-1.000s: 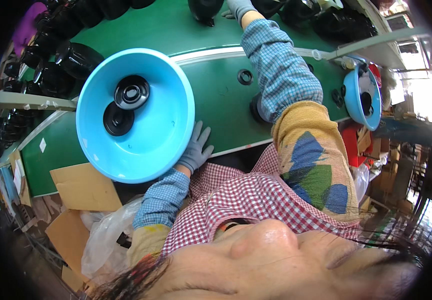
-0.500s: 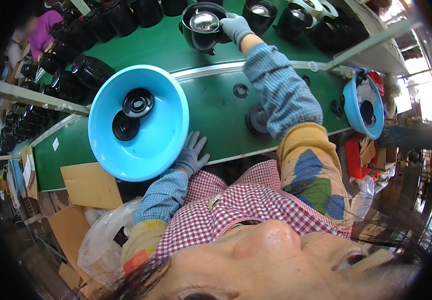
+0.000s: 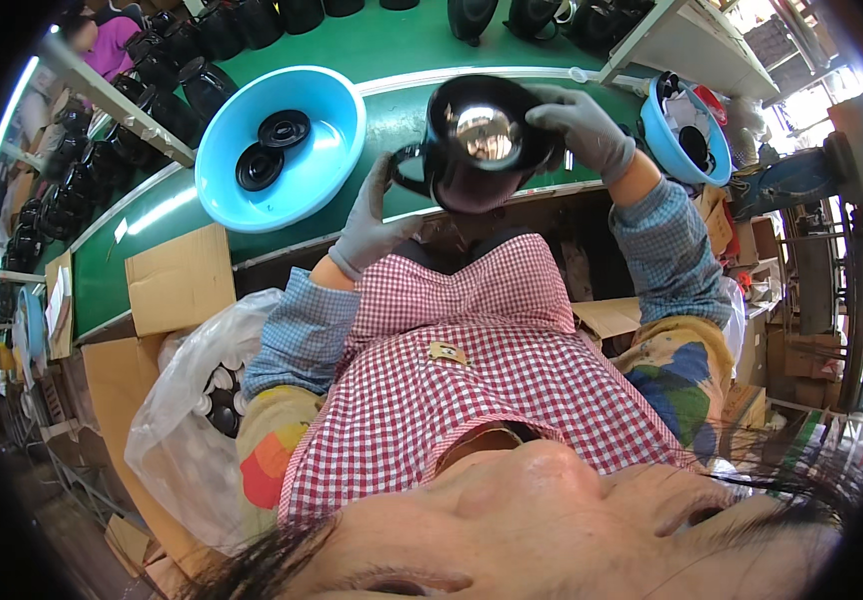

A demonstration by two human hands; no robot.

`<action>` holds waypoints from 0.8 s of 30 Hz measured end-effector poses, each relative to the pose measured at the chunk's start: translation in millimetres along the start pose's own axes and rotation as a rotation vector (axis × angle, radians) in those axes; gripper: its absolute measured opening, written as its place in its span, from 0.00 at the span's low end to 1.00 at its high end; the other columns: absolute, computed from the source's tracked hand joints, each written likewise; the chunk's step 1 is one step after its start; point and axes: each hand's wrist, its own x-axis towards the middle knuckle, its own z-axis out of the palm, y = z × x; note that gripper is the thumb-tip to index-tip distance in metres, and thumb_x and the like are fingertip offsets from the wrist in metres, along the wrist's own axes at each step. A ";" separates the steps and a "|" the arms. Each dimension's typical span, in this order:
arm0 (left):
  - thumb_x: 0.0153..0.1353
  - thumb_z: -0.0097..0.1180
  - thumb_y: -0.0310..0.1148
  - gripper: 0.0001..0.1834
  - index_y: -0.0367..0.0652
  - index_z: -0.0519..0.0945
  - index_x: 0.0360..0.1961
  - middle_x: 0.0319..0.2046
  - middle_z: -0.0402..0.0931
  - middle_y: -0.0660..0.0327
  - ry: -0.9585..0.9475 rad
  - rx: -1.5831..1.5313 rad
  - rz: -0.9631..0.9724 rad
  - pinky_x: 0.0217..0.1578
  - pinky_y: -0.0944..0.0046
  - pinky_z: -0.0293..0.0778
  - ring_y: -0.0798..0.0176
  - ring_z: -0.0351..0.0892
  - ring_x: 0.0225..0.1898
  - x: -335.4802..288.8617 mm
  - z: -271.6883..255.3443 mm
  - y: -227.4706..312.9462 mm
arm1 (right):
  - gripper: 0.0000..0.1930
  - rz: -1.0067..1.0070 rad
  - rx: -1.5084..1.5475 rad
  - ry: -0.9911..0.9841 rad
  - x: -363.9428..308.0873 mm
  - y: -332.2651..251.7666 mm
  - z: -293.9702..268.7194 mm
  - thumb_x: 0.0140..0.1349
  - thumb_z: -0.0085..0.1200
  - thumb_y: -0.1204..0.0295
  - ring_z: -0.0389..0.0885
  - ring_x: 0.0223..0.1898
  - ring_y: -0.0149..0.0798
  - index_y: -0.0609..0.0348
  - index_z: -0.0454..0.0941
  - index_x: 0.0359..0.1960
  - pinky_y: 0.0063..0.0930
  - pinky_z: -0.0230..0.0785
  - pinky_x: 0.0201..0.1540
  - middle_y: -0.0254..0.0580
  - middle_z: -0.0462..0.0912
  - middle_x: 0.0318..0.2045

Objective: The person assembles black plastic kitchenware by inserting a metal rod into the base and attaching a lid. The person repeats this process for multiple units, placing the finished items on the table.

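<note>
A black jug (image 3: 457,175) with a shiny silver inside is held up in front of me, its open mouth tilted toward me. My right hand (image 3: 587,130), in a grey glove, grips its right side near the rim. At the jug's left my left hand (image 3: 377,225), gloved too, has its fingers up against the handle (image 3: 407,172). The handle partly hides those fingertips. To the left stands a light blue basin (image 3: 324,165) with two round black lids (image 3: 284,128) in it.
Rows of black jugs (image 3: 207,85) stand on the green bench (image 3: 372,42) at the far left and along the back. A second blue basin (image 3: 677,150) with mixed parts is at the right. Below the bench at left are a cardboard box (image 3: 177,280) and a plastic bag (image 3: 187,400).
The right hand has brought the jug from the back of the bench toward me. My left hand has risen from beside the basin to the jug's handle. My view has shifted.
</note>
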 end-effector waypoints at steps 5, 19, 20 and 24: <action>0.57 0.70 0.28 0.52 0.33 0.52 0.77 0.64 0.69 0.47 -0.041 0.055 -0.019 0.61 0.63 0.73 0.57 0.75 0.61 -51.7 20.6 29.1 | 0.27 0.097 0.057 -0.119 -58.4 6.7 13.3 0.64 0.56 0.74 0.84 0.47 0.36 0.70 0.73 0.65 0.29 0.80 0.51 0.46 0.84 0.50; 0.58 0.64 0.36 0.47 0.47 0.54 0.77 0.56 0.79 0.41 -0.353 0.429 -0.370 0.57 0.52 0.77 0.41 0.82 0.57 -122.7 48.8 -54.2 | 0.26 0.126 0.085 -0.450 -55.9 136.6 80.8 0.62 0.53 0.75 0.82 0.41 0.32 0.61 0.78 0.64 0.25 0.79 0.46 0.41 0.86 0.47; 0.58 0.64 0.36 0.47 0.48 0.54 0.77 0.56 0.80 0.40 -0.344 0.478 -0.398 0.57 0.51 0.77 0.40 0.82 0.56 -127.0 46.6 -65.4 | 0.25 0.252 -0.023 -0.432 -56.2 154.8 77.7 0.63 0.54 0.75 0.82 0.43 0.33 0.60 0.78 0.64 0.25 0.77 0.50 0.41 0.85 0.48; 0.55 0.61 0.35 0.47 0.51 0.56 0.76 0.51 0.81 0.36 -0.349 0.539 -0.383 0.55 0.49 0.78 0.37 0.82 0.54 -140.4 46.6 -77.2 | 0.22 0.161 -0.086 -0.426 -45.3 212.4 76.3 0.66 0.60 0.66 0.83 0.47 0.37 0.56 0.80 0.62 0.31 0.79 0.50 0.45 0.86 0.49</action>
